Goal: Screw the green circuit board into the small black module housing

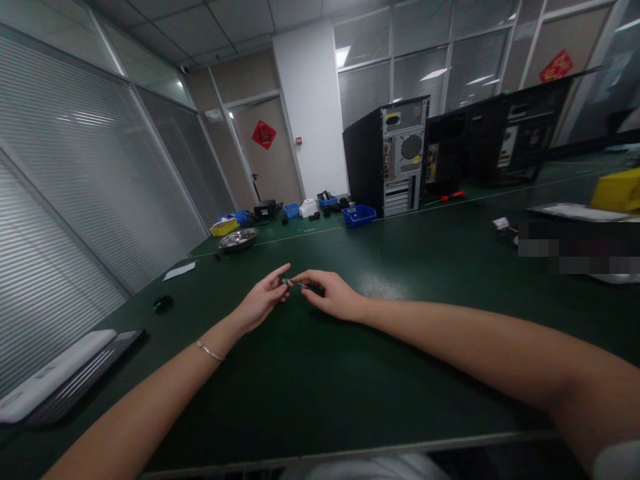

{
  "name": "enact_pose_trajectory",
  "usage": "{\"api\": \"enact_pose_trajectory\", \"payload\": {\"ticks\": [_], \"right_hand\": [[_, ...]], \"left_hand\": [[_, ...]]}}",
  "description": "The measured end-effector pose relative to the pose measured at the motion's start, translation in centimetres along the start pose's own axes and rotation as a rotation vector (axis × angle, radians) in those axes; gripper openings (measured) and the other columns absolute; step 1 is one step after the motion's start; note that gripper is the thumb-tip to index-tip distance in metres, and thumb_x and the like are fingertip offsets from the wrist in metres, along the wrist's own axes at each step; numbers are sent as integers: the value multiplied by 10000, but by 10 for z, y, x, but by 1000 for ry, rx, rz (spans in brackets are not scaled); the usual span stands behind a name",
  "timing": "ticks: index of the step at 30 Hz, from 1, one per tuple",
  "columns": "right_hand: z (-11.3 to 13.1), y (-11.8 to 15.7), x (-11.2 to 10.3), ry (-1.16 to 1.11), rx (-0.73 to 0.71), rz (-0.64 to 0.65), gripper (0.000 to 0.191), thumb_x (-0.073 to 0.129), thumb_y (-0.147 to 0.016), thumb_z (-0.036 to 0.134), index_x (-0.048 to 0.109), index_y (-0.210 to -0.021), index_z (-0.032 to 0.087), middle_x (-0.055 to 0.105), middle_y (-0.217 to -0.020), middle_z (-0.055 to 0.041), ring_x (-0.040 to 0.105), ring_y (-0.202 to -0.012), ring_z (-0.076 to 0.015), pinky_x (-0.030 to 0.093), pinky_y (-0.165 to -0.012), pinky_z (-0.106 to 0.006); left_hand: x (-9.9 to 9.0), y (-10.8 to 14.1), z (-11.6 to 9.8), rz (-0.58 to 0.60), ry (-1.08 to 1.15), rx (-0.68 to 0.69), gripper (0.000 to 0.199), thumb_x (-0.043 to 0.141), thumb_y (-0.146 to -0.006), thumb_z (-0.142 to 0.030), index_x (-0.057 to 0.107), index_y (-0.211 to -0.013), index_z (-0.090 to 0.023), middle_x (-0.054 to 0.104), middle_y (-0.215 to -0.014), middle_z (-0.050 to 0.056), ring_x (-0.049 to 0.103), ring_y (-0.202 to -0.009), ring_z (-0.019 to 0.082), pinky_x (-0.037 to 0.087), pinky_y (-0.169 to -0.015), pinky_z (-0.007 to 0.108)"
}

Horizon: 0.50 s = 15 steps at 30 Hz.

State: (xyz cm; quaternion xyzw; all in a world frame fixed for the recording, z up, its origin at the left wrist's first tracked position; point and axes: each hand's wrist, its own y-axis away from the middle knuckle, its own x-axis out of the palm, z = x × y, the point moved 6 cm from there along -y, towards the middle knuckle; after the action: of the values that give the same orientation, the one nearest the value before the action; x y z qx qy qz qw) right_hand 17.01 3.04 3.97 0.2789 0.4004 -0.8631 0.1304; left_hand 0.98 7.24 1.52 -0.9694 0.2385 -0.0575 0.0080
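Over the middle of the dark green table (300, 373), my left hand (261, 301) holds a small green part (285, 281) between thumb and fingers, with the index finger stretched out. Just to its right, my right hand (334, 295) is curled around a thin tool (302, 285), whose slim metal end points at the green part. Most of the tool is hidden by my fingers. The fingertips of both hands are close together; whether the tool touches the part is too small to tell.
Black computer cases (370, 157) stand at the back beside a blue tray (359, 215). A round metal dish (239, 239) is at the back left. A mouse (163, 304) and a keyboard (87, 373) lie left; a yellow bin (617, 190) is at right.
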Motion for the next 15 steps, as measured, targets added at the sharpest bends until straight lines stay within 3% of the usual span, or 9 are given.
{"api": "enact_pose_trajectory", "payload": {"ticks": [7, 15], "right_hand": [[-2, 0, 0, 24, 19, -7, 326, 560, -855, 168, 600, -1177, 205, 670, -1016, -54, 608, -829, -161, 473, -725, -280], [-7, 1, 0, 70, 35, -15, 332, 561, -846, 160, 614, -1170, 209, 665, -1035, -57, 609, -884, -170, 474, -767, -297]], "left_hand": [[4, 1, 0, 10, -105, 14, 391, 676, -786, -228, 585, -1162, -168, 655, -1002, 84, 564, -786, 153, 402, -700, 263], [5, 2, -7, -4, -259, 107, 360, 606, -849, -320, 648, -1167, -157, 628, -895, 71, 518, -758, 158, 398, -680, 260]]}}
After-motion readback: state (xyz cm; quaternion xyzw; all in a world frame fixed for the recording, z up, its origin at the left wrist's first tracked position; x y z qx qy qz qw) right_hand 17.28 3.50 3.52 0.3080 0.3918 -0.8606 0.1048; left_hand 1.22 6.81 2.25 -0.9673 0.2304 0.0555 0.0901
